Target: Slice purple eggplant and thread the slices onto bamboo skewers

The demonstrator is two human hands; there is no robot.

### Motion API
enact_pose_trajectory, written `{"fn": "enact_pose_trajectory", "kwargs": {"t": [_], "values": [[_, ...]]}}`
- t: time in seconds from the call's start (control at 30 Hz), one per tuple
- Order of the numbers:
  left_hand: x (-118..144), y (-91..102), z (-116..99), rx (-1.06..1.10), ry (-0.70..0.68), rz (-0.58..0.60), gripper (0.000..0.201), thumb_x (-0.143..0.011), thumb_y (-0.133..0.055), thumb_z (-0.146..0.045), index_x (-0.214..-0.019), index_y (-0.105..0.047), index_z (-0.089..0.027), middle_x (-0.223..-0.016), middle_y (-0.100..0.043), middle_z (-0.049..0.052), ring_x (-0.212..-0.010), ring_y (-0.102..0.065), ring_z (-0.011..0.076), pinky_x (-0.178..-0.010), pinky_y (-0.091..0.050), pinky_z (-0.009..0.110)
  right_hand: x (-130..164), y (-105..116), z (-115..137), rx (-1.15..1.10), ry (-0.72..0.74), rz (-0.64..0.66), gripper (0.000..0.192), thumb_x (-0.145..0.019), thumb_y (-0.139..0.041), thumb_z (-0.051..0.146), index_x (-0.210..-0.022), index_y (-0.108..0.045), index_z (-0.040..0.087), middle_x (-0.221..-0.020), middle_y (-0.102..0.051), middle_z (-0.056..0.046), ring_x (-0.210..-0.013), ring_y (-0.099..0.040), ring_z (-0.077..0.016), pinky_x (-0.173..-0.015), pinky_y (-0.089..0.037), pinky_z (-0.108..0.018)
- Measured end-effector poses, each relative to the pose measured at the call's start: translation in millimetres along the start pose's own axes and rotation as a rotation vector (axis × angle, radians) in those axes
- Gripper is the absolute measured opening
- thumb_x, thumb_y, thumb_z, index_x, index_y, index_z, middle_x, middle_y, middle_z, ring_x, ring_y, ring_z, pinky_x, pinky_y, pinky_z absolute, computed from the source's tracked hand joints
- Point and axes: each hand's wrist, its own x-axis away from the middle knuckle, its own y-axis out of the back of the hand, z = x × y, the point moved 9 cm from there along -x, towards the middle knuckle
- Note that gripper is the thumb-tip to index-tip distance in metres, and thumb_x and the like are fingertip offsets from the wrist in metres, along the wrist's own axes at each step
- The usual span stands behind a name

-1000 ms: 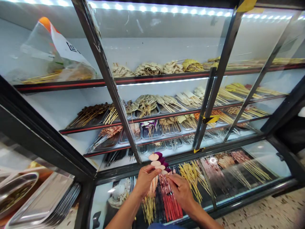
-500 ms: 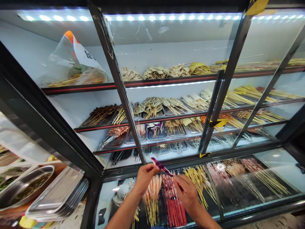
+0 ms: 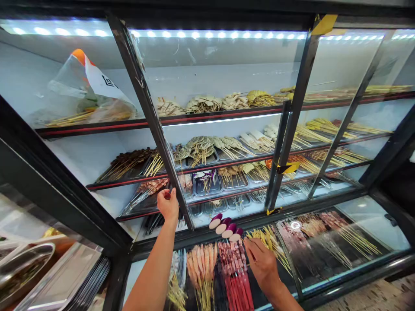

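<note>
Can read no word, number or brand with certainty. Shows black printing (image 3: 107,80) at ten o'clock, on the white panel of the plastic bag (image 3: 97,80) on the top shelf (image 3: 94,128): boxy, like one square set inside another, tilted with the plastic, cut short toward four o'clock, too small and creased to make out.

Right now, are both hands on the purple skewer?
No, only the right hand holds the purple skewer; the left hand is apart from it, up by the door frame.
</note>
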Motion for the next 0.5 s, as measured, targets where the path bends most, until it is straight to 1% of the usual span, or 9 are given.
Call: {"fn": "enact_pose_trajectory", "kwargs": {"t": [0.03, 0.07, 0.1, 0.2, 0.3, 0.33, 0.4, 0.47, 0.5], "values": [[-4.3, -0.2, 6.2, 0.009, 0.010, -0.032, 0.041, -0.069, -0.054, -0.045, -0.097, -0.054, -0.015, -0.082, -0.058, 0.003, -0.076, -0.054, 0.0156, -0.078, -0.041, 0.031, 0.9, 1.0, -0.5, 0.011, -0.005, -0.011, 0.027, -0.088, -0.035, 0.018, -0.100, -0.059, 0.017, -0.085, -0.063, -0.008, -0.081, -0.061, -0.0150, -0.071, -0.053, -0.027], [-7.8, -3.6, 12.7, 0.050, 0.021, -0.025, 0.041, -0.069, -0.054, -0.045, -0.098, -0.053, -0.015, -0.081, -0.058, 0.003, -0.076, -0.054, 0.0153, -0.078, -0.041, 0.031, 1.8, 2.3, -0.8, 0.022, -0.012, -0.022, 0.026, -0.088, -0.036, 0.019, -0.099, -0.059, 0.017, -0.084, -0.063, -0.007, -0.080, -0.061, -0.0153, -0.070, -0.053, -0.028], [-10.3, -10.6, 19.3, 0.119, 0.037, 0.026, 0.042, -0.070, -0.054, -0.044, -0.100, -0.053, -0.015, -0.082, -0.059, 0.003, -0.076, -0.055, 0.0149, -0.078, -0.041, 0.031, 2.7, 2.9, -0.7, 0.031, -0.015, -0.024, 0.026, -0.088, -0.036, 0.020, -0.099, -0.060, 0.018, -0.084, -0.063, -0.007, -0.080, -0.061, -0.0155, -0.069, -0.053, -0.028], [-9.7, -35.3, 35.1, 0.344, 0.105, 0.281, 0.042, -0.071, -0.053, -0.043, -0.102, -0.053, -0.015, -0.090, -0.061, 0.005, -0.081, -0.056, 0.0147, -0.079, -0.042, 0.030, 7.3, 1.9, 2.7, 0.049, 0.026, -0.011, 0.025, -0.087, -0.038, 0.021, -0.097, -0.061, 0.018, -0.083, -0.065, -0.007, -0.078, -0.062, -0.0152, -0.069, -0.052, -0.026], [-4.7, -41.6, 40.0, 0.399, 0.107, 0.469, 0.045, -0.069, -0.055, -0.040, -0.106, -0.052, -0.014, -0.094, -0.062, 0.007, -0.084, -0.057, 0.0158, -0.079, -0.044, 0.031, 15.9, 0.7, 7.2, 0.119, 0.145, -0.070, 0.027, -0.087, -0.039, 0.024, -0.089, -0.065, 0.018, -0.077, -0.067, -0.006, -0.072, -0.063, -0.0141, -0.063, -0.052, -0.021], [-4.6, -37.9, 39.2, 0.375, 0.078, 0.484, 0.046, -0.069, -0.056, -0.040, -0.107, -0.052, -0.014, -0.095, -0.061, 0.007, -0.086, -0.057, 0.0164, -0.079, -0.044, 0.031, 19.0, -3.1, 7.3, 0.137, 0.179, -0.069, 0.026, -0.086, -0.041, 0.025, -0.088, -0.066, 0.019, -0.075, -0.067, -0.005, -0.069, -0.064, -0.0137, -0.061, -0.052, -0.019], [-5.8, -26.2, 35.2, 0.289, -0.003, 0.455, 0.044, -0.069, -0.056, -0.039, -0.107, -0.053, -0.016, -0.099, -0.060, 0.008, -0.090, -0.056, 0.0173, -0.080, -0.045, 0.032, 25.0, -14.4, 7.5, 0.132, 0.227, -0.033, 0.024, -0.084, -0.044, 0.028, -0.085, -0.068, 0.022, -0.074, -0.068, -0.003, -0.066, -0.064, -0.0126, -0.059, -0.051, -0.017], [-5.3, -16.0, 29.2, 0.213, -0.086, 0.403, 0.045, -0.069, -0.058, -0.038, -0.109, -0.051, -0.018, -0.103, -0.058, 0.007, -0.093, -0.055, 0.0176, -0.080, -0.045, 0.032, 29.5, -23.0, 5.7, 0.097, 0.187, -0.012, 0.026, -0.083, -0.044, 0.032, -0.079, -0.069, 0.025, -0.070, -0.068, -0.002, -0.063, -0.064, -0.0128, -0.057, -0.051, -0.017], [-3.7, -14.2, 27.2, 0.195, -0.112, 0.393, 0.047, -0.069, -0.058, -0.037, -0.111, -0.050, -0.019, -0.104, -0.057, 0.007, -0.094, -0.055, 0.0176, -0.081, -0.045, 0.032, 31.6, -25.8, 4.7, 0.077, 0.136, -0.009, 0.028, -0.083, -0.044, 0.034, -0.076, -0.069, 0.025, -0.067, -0.067, -0.002, -0.061, -0.063, -0.0133, -0.056, -0.051, -0.018]]}}
